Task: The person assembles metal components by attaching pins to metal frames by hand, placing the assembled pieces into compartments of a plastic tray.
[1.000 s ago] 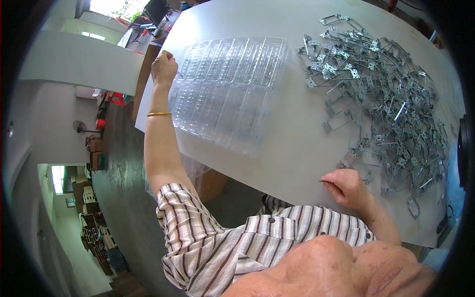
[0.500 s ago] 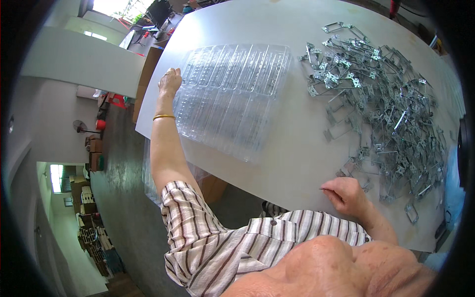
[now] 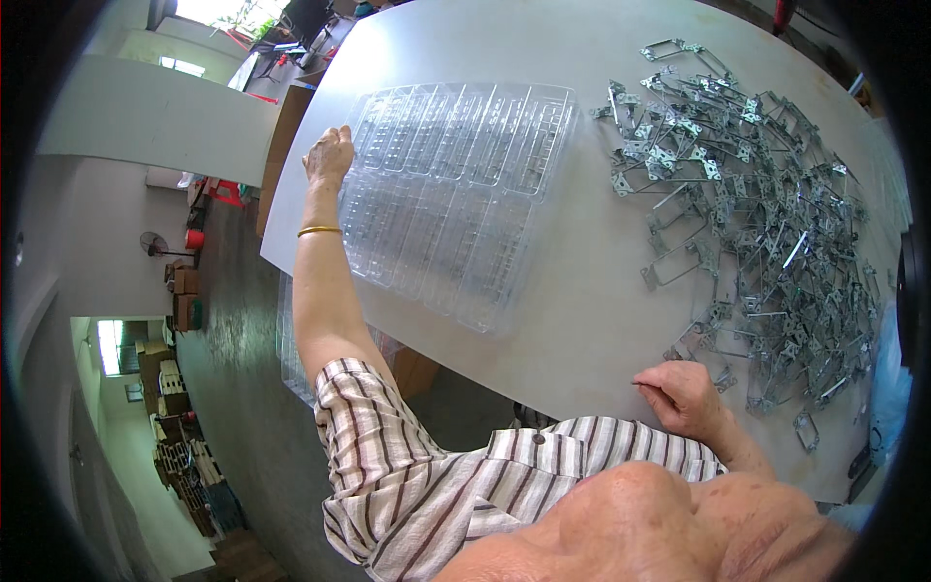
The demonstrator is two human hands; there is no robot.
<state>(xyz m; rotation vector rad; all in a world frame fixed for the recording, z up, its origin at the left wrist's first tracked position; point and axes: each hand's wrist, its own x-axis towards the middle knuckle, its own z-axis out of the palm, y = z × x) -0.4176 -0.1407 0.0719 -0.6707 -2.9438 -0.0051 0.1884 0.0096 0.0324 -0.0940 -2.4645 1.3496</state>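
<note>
A clear plastic tray point(image 3: 441, 209) with long moulded compartments lies on the table, left of the middle. At its far left edge is my left hand point(image 3: 330, 155), fingers curled closed on the rim; the fingertips are partly hidden. My right hand point(image 3: 684, 398) rests near the table's front edge, its thumb and fingers pressed together. Whatever they hold, if anything, is too small to make out. Just beyond and to the right of that hand spreads a heap of thin metal brackets point(image 3: 756, 213), tangled over one another. One loose bracket point(image 3: 806, 431) lies apart at the near right.
The pale table point(image 3: 592, 301) has its left edge beside my left forearm. Below that edge, more clear plastic point(image 3: 296, 349) and a cardboard box point(image 3: 415, 372) show. Light blue plastic point(image 3: 890, 378) hangs at the right. A fan point(image 3: 155, 244) and stacked boxes stand off left.
The view has shifted slightly, so the tray and brackets appear a little lower and farther right. Both hands keep nearly the same place and pose.
</note>
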